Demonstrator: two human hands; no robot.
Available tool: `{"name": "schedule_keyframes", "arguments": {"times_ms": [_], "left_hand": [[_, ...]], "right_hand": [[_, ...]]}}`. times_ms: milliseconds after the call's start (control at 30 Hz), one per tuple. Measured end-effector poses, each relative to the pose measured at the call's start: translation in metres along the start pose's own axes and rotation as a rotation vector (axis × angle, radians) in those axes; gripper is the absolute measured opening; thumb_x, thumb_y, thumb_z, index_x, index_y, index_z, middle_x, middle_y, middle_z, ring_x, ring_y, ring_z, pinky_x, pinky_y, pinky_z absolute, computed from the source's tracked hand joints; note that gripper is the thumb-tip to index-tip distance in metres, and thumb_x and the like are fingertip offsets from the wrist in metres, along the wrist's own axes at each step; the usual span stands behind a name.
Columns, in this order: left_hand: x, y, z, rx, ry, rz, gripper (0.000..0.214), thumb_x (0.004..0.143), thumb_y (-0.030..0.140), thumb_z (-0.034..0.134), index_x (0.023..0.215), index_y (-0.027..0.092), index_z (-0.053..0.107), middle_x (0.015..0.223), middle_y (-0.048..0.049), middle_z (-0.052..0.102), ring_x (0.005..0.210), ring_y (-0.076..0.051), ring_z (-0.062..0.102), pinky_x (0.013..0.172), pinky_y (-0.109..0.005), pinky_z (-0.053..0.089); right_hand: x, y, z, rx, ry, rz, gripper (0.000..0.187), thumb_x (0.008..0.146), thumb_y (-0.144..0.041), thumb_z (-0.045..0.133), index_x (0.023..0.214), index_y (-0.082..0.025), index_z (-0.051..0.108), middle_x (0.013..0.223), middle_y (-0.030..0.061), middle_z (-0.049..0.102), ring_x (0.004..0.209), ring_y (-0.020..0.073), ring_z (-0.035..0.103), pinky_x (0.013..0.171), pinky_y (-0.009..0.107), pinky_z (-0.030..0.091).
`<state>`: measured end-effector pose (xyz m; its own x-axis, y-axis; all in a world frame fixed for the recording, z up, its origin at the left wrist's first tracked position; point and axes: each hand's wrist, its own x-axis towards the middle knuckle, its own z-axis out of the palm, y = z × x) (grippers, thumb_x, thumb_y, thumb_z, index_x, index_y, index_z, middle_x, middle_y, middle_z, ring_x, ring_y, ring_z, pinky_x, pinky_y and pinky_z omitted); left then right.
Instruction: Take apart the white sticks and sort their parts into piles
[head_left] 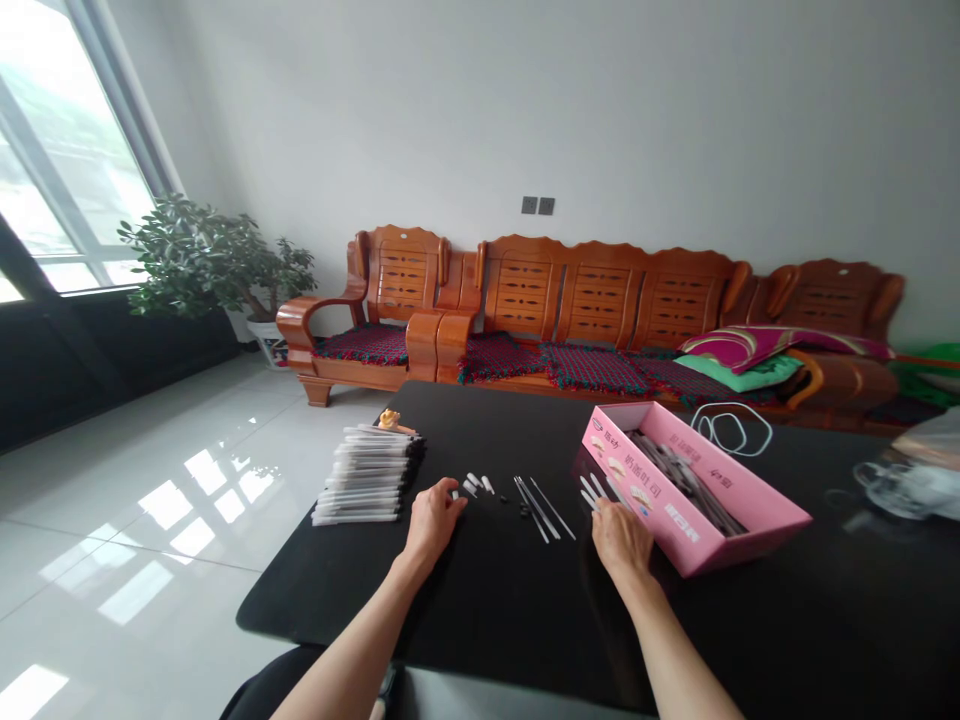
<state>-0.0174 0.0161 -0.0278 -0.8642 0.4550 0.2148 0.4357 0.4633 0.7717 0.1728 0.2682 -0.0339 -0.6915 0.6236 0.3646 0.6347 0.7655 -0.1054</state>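
on blk tbl (510, 610), hands (431, 520) nr pens (364, 478), box (671, 505)

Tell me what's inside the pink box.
A heap of slender dark-grey pieces lies inside the pink box. The heap covers the bottom beneath it, and the near wall hides whatever lies close behind it.

The left fingers (448, 493) partly cover a small white cylindrical piece (455, 494); the right fingers (611, 512) hide the lower ends of slim white sticks (592, 487). The open pink cardboard box (649, 492) partly hides its thin dark sticks (684, 474). The right edge cuts off a blurred, translucent plastic bag (928, 462).
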Motion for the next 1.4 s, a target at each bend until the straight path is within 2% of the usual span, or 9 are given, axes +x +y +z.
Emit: {"name": "schedule_keyframes", "arguments": {"times_ms": [200, 367, 467, 667, 867, 1000, 1100, 1200, 1400], "left_hand": [[-0.005, 0.001, -0.002, 0.2, -0.029, 0.135, 0.028, 0.075, 0.023, 0.066, 0.103, 0.02, 0.062, 0.075, -0.0001, 0.061, 0.069, -0.015, 0.058, 0.067, -0.024, 0.037], [-0.012, 0.009, -0.009, 0.207, -0.127, 0.248, 0.009, 0.077, 0.016, 0.062, 0.083, 0.021, 0.064, 0.082, -0.0002, 0.058, 0.071, -0.013, 0.055, 0.067, -0.023, 0.037], [-0.014, 0.011, -0.008, 0.209, -0.213, 0.293, 0.013, 0.079, 0.011, 0.057, 0.079, 0.02, 0.065, 0.086, -0.002, 0.058, 0.08, -0.015, 0.057, 0.072, -0.024, 0.039], [-0.013, 0.01, -0.004, 0.255, -0.205, 0.331, 0.029, 0.082, 0.007, 0.048, 0.099, 0.021, 0.066, 0.099, -0.0067, 0.06, 0.093, -0.019, 0.054, 0.084, -0.03, 0.041], [-0.014, 0.017, -0.01, 0.26, -0.17, 0.361, 0.03, 0.081, 0.01, 0.053, 0.106, 0.022, 0.064, 0.113, -0.0074, 0.057, 0.102, -0.021, 0.052, 0.09, -0.032, 0.039], [-0.013, 0.014, -0.037, 0.324, -0.101, 0.277, 0.022, 0.08, 0.014, 0.056, 0.099, 0.022, 0.065, 0.099, -0.0051, 0.061, 0.094, -0.019, 0.056, 0.082, -0.028, 0.04], [-0.009, -0.002, -0.071, 0.444, -0.111, 0.134, 0.013, 0.076, 0.014, 0.059, 0.083, 0.022, 0.065, 0.086, -0.0033, 0.063, 0.079, -0.018, 0.059, 0.071, -0.026, 0.04], [-0.005, -0.019, -0.1, 0.564, -0.108, 0.021, 0.014, 0.071, 0.011, 0.057, 0.075, 0.022, 0.066, 0.078, -0.0037, 0.066, 0.078, -0.02, 0.061, 0.066, -0.027, 0.038], [-0.002, -0.03, -0.115, 0.684, -0.186, -0.158, 0.015, 0.069, 0.013, 0.056, 0.075, 0.021, 0.068, 0.075, -0.0063, 0.068, 0.071, -0.023, 0.064, 0.058, -0.027, 0.038]], "right_hand": [[-0.002, 0.005, -0.002, -0.011, 0.14, -0.078, 0.032, 0.085, -0.023, 0.043, 0.104, -0.014, 0.067, 0.094, 0.0164, 0.068, 0.089, 0.0268, 0.062, 0.075, 0.035, 0.045], [-0.003, -0.002, -0.019, 0.04, 0.008, -0.098, 0.029, 0.08, -0.012, 0.042, 0.087, -0.018, 0.07, 0.085, 0.009, 0.067, 0.079, 0.0207, 0.063, 0.067, 0.03, 0.044], [-0.004, -0.005, -0.015, 0.062, -0.047, -0.121, 0.032, 0.077, -0.008, 0.041, 0.08, -0.018, 0.07, 0.083, 0.0091, 0.067, 0.081, 0.0205, 0.064, 0.068, 0.029, 0.045], [0.002, 0.002, 0.003, 0.061, 0.023, -0.137, 0.038, 0.079, -0.007, 0.035, 0.093, -0.009, 0.071, 0.085, 0.0153, 0.067, 0.083, 0.0233, 0.063, 0.079, 0.035, 0.045], [0.004, 0.0, 0.004, 0.098, 0.037, -0.179, 0.04, 0.08, -0.009, 0.034, 0.099, -0.006, 0.069, 0.087, 0.0166, 0.067, 0.085, 0.0241, 0.063, 0.082, 0.036, 0.046], [0.0, -0.01, -0.005, 0.142, 0.075, -0.201, 0.038, 0.083, -0.013, 0.034, 0.101, -0.006, 0.067, 0.09, 0.0152, 0.067, 0.087, 0.0232, 0.062, 0.081, 0.033, 0.046], [-0.003, -0.019, -0.014, 0.178, 0.1, -0.195, 0.036, 0.084, -0.014, 0.036, 0.102, -0.009, 0.066, 0.091, 0.0136, 0.067, 0.087, 0.0226, 0.062, 0.08, 0.033, 0.046], [-0.005, -0.026, -0.021, 0.2, 0.116, -0.18, 0.035, 0.084, -0.014, 0.036, 0.102, -0.01, 0.066, 0.092, 0.0126, 0.067, 0.087, 0.0225, 0.063, 0.079, 0.033, 0.047], [-0.006, -0.027, -0.019, 0.225, 0.121, -0.191, 0.034, 0.084, -0.014, 0.037, 0.102, -0.011, 0.066, 0.092, 0.0121, 0.067, 0.084, 0.0223, 0.063, 0.077, 0.033, 0.048]]}}
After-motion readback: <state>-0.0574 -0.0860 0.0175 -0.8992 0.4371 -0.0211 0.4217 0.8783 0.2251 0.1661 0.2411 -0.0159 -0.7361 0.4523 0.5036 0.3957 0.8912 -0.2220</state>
